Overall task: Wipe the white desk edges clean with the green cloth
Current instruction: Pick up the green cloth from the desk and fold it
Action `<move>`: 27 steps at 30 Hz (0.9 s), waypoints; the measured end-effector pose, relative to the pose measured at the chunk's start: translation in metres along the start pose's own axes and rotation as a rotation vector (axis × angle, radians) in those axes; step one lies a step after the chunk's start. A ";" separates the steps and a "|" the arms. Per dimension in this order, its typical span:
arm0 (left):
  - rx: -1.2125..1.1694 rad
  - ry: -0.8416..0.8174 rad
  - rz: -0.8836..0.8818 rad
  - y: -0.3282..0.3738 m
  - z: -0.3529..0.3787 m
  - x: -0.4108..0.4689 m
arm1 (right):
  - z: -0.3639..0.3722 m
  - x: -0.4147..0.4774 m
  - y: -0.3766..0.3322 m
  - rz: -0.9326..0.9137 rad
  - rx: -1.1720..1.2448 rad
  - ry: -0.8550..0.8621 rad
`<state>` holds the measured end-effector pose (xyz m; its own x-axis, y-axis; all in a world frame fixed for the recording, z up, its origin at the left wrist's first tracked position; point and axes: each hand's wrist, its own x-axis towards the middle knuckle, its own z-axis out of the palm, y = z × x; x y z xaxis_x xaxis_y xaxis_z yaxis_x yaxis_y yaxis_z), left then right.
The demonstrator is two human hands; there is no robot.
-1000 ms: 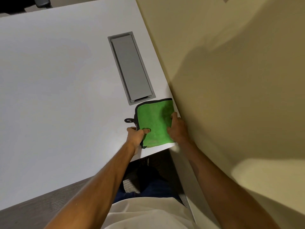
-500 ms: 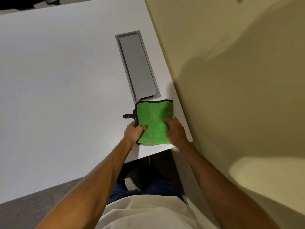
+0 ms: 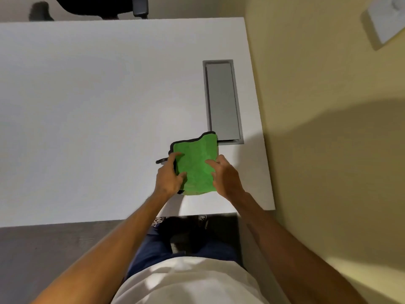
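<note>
The green cloth (image 3: 196, 164), folded and edged in black with a small black loop at its left, is held over the near right part of the white desk (image 3: 87, 119). My left hand (image 3: 169, 175) grips the cloth's left edge, thumb on top. My right hand (image 3: 225, 177) holds its right edge with the fingers on the green face. The far edge of the cloth curls up a little and overlaps the near end of the grey cable hatch (image 3: 222, 102).
A yellow wall (image 3: 328, 106) runs along the desk's right edge. A black office chair (image 3: 98, 5) stands beyond the far edge. The desk's near edge lies just below my hands, with my legs and shoes under it. A white wall fitting (image 3: 385, 18) sits at the upper right.
The cloth has shifted away from the desk's right corner toward the middle and lifted slightly. Both hands now hold its sides. The view has swung so that the desk looks squarer.
</note>
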<state>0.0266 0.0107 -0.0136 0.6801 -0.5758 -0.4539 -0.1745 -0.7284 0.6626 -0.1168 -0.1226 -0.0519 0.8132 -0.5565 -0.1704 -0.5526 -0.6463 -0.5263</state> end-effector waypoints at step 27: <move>-0.002 0.508 -0.161 -0.221 -0.248 -0.090 | 0.135 0.060 -0.319 -0.423 -0.109 -0.317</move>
<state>0.1804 0.3153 0.0285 0.9574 -0.2042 -0.2044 -0.0387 -0.7916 0.6099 0.1325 0.1208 -0.0066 0.9747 -0.0619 -0.2148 -0.1672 -0.8397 -0.5167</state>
